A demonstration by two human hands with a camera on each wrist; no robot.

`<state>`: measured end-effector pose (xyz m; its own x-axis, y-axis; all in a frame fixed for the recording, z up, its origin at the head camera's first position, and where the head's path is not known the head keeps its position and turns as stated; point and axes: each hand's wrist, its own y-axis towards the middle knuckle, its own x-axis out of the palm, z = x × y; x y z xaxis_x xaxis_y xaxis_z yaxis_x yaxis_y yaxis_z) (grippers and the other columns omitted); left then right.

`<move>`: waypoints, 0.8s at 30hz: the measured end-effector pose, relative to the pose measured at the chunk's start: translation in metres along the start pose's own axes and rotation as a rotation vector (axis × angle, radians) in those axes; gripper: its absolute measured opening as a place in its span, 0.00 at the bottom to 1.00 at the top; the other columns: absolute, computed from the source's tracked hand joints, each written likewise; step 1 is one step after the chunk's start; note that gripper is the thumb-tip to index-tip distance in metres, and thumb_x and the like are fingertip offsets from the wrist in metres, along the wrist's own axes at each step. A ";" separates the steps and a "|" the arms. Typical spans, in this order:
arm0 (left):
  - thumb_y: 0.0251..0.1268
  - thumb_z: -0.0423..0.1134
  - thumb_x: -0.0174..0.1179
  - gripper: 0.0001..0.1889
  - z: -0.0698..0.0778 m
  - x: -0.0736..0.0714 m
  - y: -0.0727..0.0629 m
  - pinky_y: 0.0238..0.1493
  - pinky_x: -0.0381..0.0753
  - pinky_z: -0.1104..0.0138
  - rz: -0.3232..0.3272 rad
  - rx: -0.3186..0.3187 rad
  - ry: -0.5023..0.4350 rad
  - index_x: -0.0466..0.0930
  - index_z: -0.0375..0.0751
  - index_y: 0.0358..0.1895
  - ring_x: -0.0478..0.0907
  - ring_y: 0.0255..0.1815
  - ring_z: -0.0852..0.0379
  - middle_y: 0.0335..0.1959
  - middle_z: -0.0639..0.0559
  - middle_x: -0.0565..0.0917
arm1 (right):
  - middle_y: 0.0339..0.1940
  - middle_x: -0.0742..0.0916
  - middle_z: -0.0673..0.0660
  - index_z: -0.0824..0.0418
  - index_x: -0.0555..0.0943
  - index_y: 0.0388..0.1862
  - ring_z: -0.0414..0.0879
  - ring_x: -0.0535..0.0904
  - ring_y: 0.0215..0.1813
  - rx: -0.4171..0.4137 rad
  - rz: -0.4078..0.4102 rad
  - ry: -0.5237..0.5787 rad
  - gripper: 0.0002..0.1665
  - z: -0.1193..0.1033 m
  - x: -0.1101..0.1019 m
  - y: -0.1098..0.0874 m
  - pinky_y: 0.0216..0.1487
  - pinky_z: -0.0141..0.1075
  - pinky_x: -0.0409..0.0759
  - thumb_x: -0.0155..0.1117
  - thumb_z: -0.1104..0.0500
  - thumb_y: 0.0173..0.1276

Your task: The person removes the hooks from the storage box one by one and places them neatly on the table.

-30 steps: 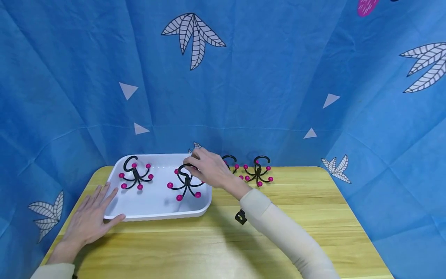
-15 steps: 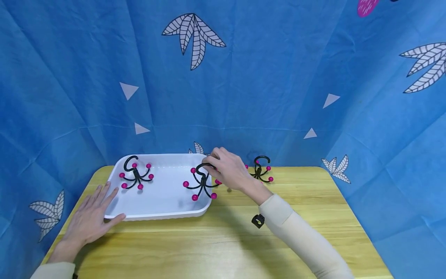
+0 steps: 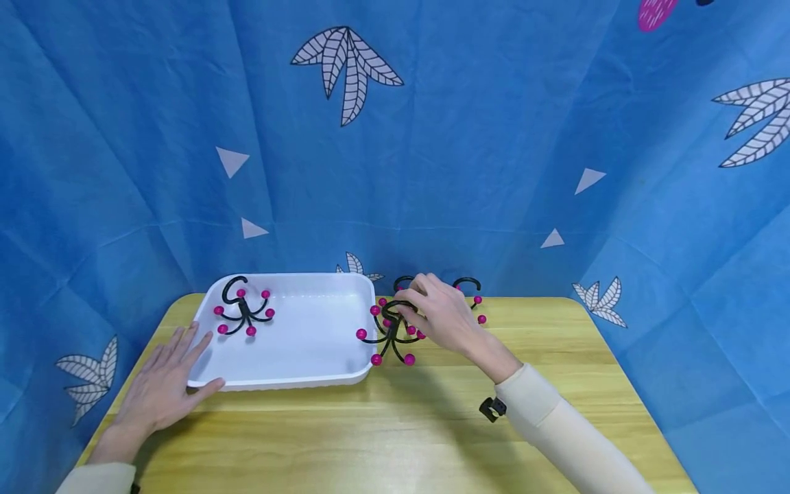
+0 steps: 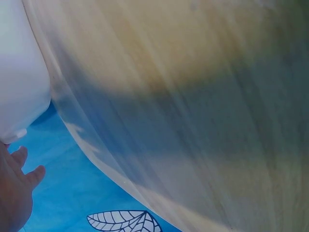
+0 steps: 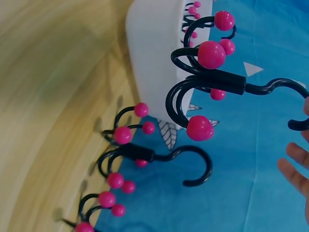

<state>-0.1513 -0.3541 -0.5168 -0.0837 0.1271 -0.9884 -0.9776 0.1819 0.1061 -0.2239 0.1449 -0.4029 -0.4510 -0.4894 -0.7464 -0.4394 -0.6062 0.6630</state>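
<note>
Your right hand point(image 3: 446, 317) pinches the curved top of a black hanger point(image 3: 392, 329) between thumb and fingers, holding it upright in the air at the right end of a white tray point(image 3: 278, 382), its curved arms spread below and tipped with pink balls point(image 3: 409, 359). A pale sleeve point(image 3: 564, 422) covers your right forearm, and a black band point(image 3: 492, 409) shows beside the cuff. Your left hand point(image 3: 162, 390) lies with fingers straight and spread against the tray's left end, the thumb at the front left corner; the left wrist camera catches only part of it beside the tray's white wall. Inside the tray, toward its left end, a second hanger point(image 3: 243, 310) of the same kind stands on its arms, hook up. Just past your right hand, a third hanger point(image 3: 404, 280) and a fourth hanger point(image 3: 467, 280) stand on the wooden table point(image 3: 345, 439), each partly hidden by the hand in the head view; the right wrist camera shows one of them whole, its hook up and its arms on the tabletop. Behind the table and along its sides hangs a blue curtain point(image 3: 469, 137), printed with white leaves point(image 3: 348, 72) and pale triangles point(image 3: 232, 161).
</note>
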 end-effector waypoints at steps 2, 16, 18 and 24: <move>0.70 0.71 0.56 0.54 0.000 0.000 0.000 0.81 0.53 0.30 0.004 0.004 0.000 0.47 0.41 0.87 0.43 0.88 0.28 0.89 0.36 0.42 | 0.32 0.80 0.48 0.52 0.88 0.45 0.41 0.70 0.31 -0.003 0.009 -0.001 0.11 0.001 -0.002 -0.008 0.25 0.26 0.62 0.79 0.57 0.64; 0.69 0.71 0.56 0.54 0.000 0.001 -0.001 0.84 0.47 0.30 0.010 0.001 -0.020 0.48 0.42 0.87 0.44 0.87 0.28 0.89 0.36 0.42 | 0.33 0.80 0.47 0.53 0.88 0.46 0.40 0.70 0.32 0.041 -0.047 0.022 0.12 0.002 -0.002 -0.048 0.27 0.23 0.60 0.79 0.58 0.64; 0.69 0.71 0.56 0.54 0.000 0.001 -0.001 0.81 0.53 0.29 0.004 -0.004 -0.020 0.48 0.42 0.87 0.45 0.87 0.27 0.89 0.36 0.42 | 0.32 0.79 0.47 0.53 0.88 0.46 0.40 0.70 0.32 0.050 -0.058 0.025 0.12 0.003 0.001 -0.052 0.27 0.23 0.59 0.79 0.57 0.65; 0.70 0.70 0.57 0.54 0.000 0.001 -0.001 0.82 0.52 0.29 0.016 -0.003 -0.027 0.47 0.43 0.87 0.42 0.88 0.28 0.90 0.37 0.41 | 0.34 0.81 0.47 0.52 0.88 0.47 0.40 0.72 0.34 0.061 -0.077 0.011 0.14 0.004 0.012 -0.062 0.28 0.24 0.63 0.80 0.57 0.63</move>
<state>-0.1505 -0.3542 -0.5181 -0.0944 0.1563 -0.9832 -0.9767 0.1767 0.1218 -0.2047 0.1790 -0.4527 -0.4054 -0.4503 -0.7956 -0.5189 -0.6031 0.6058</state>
